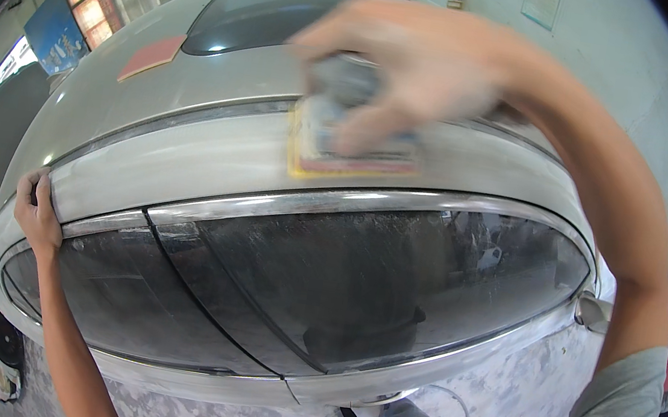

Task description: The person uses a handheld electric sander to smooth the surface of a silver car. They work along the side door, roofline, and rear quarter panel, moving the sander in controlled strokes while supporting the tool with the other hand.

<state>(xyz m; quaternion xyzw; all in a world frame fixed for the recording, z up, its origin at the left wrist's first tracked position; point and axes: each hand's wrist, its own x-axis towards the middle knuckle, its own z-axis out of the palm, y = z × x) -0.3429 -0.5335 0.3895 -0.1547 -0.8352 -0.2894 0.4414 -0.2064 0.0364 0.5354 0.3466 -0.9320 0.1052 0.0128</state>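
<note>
My right hand (424,67) is blurred by motion. Its fingers wrap round the grey rounded top of a sanding block (304,148), whose square pad has a yellow edge. The pad lies against the pale side strip of a silver car's roof (217,126), just above the chrome window trim (283,201). Far to the left, my left hand (38,212) rests on the roof's edge near the end of the side glass. Its fingers are bent, thumb and forefinger stand apart, and nothing shows in them.
A flat reddish sheet (152,58) lies on the roof beside the dark rear glass (269,9). Dusty side windows (314,283) face me. A side mirror (592,313) sticks out at right. Below, a hose (457,398) curves over the mottled floor (515,382). A blue board (56,31) stands at far left.
</note>
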